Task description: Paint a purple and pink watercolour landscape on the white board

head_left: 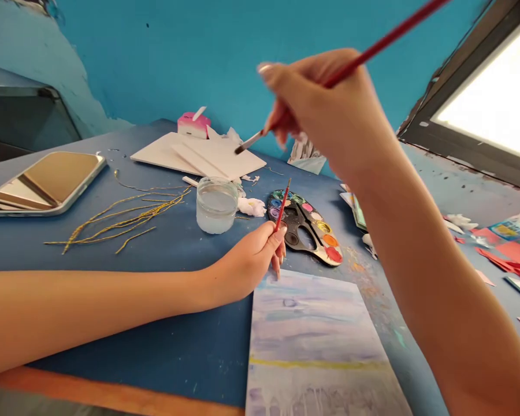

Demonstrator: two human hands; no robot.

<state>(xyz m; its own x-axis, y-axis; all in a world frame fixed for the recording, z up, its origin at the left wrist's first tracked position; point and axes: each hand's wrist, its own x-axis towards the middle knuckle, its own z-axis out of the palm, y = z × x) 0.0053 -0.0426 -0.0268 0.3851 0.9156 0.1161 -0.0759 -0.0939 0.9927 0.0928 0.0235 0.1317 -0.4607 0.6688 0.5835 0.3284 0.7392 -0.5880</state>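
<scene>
- Evidently two brushes are in play: a long red brush (329,78) is pinched in the raised right hand (329,115), bristles over the white boards (199,156).
- A shorter red brush (282,209) is pinched by the left hand (251,263), at the top edge of the painted sheet (316,341).
- Both brushes are judged light, stiff, thin; best gripped mid-handle.
- Counted: one paint palette (305,225), one water cup (216,205), one mirror (43,182).

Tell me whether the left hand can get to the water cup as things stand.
Probably yes: the left hand rests on the table beside the water cup, nothing between them, though it already holds a thin brush.
</scene>
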